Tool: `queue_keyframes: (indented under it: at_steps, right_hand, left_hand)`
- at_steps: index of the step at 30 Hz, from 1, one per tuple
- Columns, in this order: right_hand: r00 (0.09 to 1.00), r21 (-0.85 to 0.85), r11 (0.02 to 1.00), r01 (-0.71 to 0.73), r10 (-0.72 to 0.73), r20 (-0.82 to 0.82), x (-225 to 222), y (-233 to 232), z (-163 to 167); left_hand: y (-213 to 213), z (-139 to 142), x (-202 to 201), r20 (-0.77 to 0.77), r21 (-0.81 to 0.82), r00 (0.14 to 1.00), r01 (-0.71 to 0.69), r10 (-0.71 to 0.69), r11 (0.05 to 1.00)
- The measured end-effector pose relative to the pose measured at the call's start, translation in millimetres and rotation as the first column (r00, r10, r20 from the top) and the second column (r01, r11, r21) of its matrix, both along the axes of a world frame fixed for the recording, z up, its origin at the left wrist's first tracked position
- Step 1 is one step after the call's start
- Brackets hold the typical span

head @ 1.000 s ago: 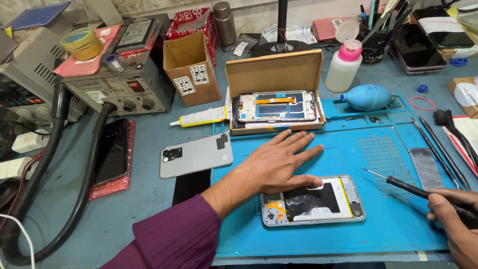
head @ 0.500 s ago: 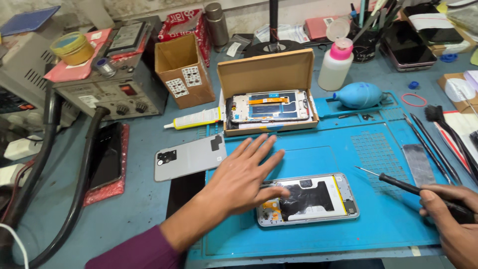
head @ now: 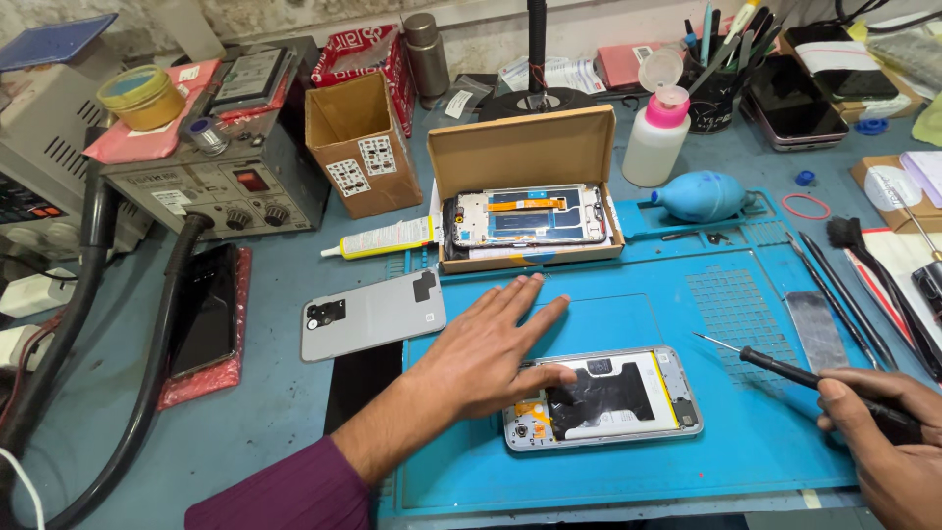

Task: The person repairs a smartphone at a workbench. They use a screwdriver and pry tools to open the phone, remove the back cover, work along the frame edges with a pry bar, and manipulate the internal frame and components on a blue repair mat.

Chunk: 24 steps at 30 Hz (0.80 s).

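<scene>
An opened phone lies back-up on the blue work mat, its inner parts showing. My left hand rests flat on the mat with fingers spread, the thumb touching the phone's left end. My right hand at the lower right grips a thin black screwdriver, whose tip points left, just above the phone's upper right corner. The phone's grey back cover lies to the left of the mat.
A cardboard box lid holds a phone frame. Nearby are a glue tube, blue air blower, pink-capped bottle, small carton, soldering station with black hoses, a dark phone, and tools at right.
My left hand has stayed on the mat by the phone, shifting slightly. The view has moved closer; the screwdriver stays near the phone's right end.
</scene>
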State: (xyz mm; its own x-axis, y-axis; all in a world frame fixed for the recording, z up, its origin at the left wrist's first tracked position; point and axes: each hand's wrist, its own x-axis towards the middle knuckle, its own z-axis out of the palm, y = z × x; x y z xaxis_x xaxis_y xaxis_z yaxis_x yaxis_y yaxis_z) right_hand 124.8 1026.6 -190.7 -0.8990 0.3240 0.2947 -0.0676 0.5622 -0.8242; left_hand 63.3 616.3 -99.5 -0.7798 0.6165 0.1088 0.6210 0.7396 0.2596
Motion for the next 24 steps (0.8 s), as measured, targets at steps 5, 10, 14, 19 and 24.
queue_keyframes:
  at_steps: [5,10,14,19,24]
  right_hand:
    - [1.0,-0.001,1.0,0.007,-0.007,-0.006,-2,1,-1]
    - [0.998,-0.064,0.997,-0.035,0.032,-0.049,-2,0,-3]
    - [0.998,-0.069,0.997,-0.044,0.042,-0.042,1,3,2]
    - [0.998,-0.055,0.997,-0.054,0.052,-0.041,2,-1,13]
    - [0.998,-0.025,0.998,-0.05,0.049,-0.036,3,-5,24]
  left_hand:
    - [11,-1,2,-0.07,0.035,0.996,0.065,-0.063,0.997]
    - [20,-1,-4,-0.031,0.018,0.996,0.087,-0.087,0.996]
    - [14,1,-9,-0.056,0.0,0.997,0.057,-0.057,0.998]
    - [0,8,-2,-0.128,-0.029,0.991,0.02,-0.023,0.999]
    - [-6,12,8,-0.053,-0.038,0.998,-0.047,0.045,0.998]
